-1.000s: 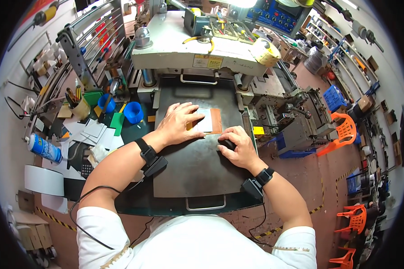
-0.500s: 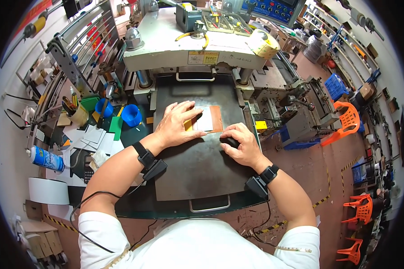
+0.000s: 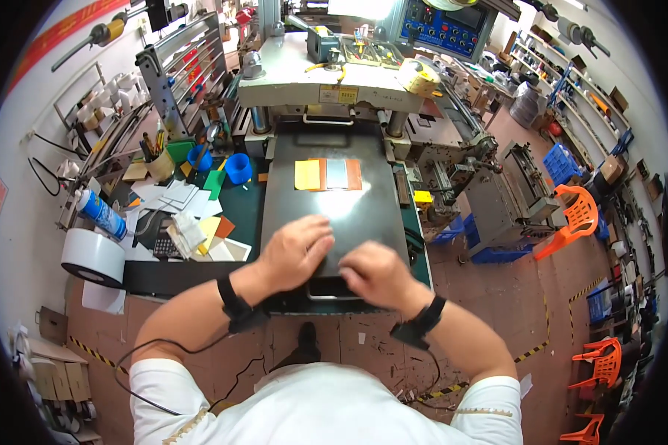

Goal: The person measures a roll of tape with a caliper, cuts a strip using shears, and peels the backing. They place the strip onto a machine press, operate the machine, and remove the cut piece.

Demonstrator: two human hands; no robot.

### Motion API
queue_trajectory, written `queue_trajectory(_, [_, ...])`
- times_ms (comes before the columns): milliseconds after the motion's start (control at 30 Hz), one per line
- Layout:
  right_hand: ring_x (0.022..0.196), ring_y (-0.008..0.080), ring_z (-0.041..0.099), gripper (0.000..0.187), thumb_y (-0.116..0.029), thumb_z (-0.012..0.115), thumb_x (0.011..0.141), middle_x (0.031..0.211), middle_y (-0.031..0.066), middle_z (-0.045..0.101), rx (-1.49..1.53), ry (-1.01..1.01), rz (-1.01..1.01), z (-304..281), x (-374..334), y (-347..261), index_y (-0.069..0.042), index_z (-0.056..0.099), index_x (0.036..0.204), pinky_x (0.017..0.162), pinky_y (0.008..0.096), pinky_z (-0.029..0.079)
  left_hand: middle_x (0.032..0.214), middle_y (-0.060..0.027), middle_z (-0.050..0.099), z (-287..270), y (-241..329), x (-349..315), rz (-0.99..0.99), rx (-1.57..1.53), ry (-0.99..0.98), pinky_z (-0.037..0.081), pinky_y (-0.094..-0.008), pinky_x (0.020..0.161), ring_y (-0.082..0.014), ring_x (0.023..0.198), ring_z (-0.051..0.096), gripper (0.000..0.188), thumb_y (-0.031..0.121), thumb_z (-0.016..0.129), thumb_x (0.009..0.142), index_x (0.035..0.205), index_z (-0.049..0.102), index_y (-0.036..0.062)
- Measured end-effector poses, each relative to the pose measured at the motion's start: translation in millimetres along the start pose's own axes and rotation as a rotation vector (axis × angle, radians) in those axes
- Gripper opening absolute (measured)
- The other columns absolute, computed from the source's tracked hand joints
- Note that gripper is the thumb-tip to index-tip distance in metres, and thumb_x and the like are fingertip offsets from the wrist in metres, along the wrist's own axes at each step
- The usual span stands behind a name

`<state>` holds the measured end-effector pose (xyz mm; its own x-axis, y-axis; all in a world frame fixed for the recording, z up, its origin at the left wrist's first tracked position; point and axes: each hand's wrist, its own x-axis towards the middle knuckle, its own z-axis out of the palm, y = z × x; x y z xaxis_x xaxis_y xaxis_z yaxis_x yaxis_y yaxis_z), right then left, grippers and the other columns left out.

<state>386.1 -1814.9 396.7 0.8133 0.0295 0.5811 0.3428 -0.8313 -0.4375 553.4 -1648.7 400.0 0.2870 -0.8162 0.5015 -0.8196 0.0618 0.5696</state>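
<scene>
On the dark metal plate (image 3: 289, 215) lies a flat layered piece: a yellow sheet (image 3: 306, 175) on the left, a brown leather-like sheet (image 3: 354, 176) on the right and a pale silvery panel (image 3: 337, 175) over the brown. Neither hand touches it. My left hand (image 3: 297, 252) is over the plate's near part, fingers bent and smeared by motion, so its grip is unclear. Close by on the right, my right hand (image 3: 378, 271) has its fingers curled in; what they hold, if anything, is hidden. Below my hands a metal handle (image 3: 334, 298) shows at the plate's near edge.
Beyond the plate stands a press with a white top (image 3: 289, 70) and a control panel (image 3: 449, 26). Left are blue cups (image 3: 238, 169), loose papers, a blue spray can (image 3: 100, 213) and a large roll (image 3: 93, 256) with a black strip. Orange chairs (image 3: 571, 219) stand right.
Both hands have left the layered piece and come back toward me, over the plate's near end. The dark object in my right hand no longer shows. The view has tilted up.
</scene>
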Motion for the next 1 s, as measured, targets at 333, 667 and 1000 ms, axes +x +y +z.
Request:
queue_trajectory(333, [0.061,0.0258,0.066,0.013,-0.018,0.064,0.078,0.067,0.0095,0.066,-0.282,0.014,-0.014,68.0,-45.3,-10.4,-0.010,0.060,0.069,0.058,0.0364,0.053,0.115,-0.0218,0.070,71.9,33.7,-50.6,0.212,0.202,0.275,0.046,-0.0496,0.103,-0.0397,0.118,0.063,0.050,0.036,0.042,0.101,0.103,0.071,-0.0044])
queue_trajectory(667, [0.059,0.0271,0.070,0.016,-0.017,0.061,0.079,0.067,0.0109,0.070,-0.302,-0.058,0.030,70.6,-22.4,14.3,-0.010,0.065,0.065,0.054,0.0377,0.055,0.116,-0.0205,0.070,72.9,17.3,-27.4,0.200,0.229,0.288,0.044,-0.0487,0.104,-0.0387,0.117,0.063,0.045,0.029,0.039,0.102,0.104,0.070,-0.0026])
queue_trajectory(1000, [0.066,0.0313,0.071,0.015,-0.016,0.059,0.081,0.070,0.0131,0.071,-0.424,-0.083,0.059,64.4,62.7,96.2,-0.009,0.068,0.071,0.062,0.0439,0.057,0.118,-0.0211,0.070,62.1,-63.8,61.1,0.195,0.283,0.219,0.043,-0.0466,0.107,-0.0378,0.120,0.062,0.049,0.027,0.032,0.105,0.106,0.072,-0.0012])
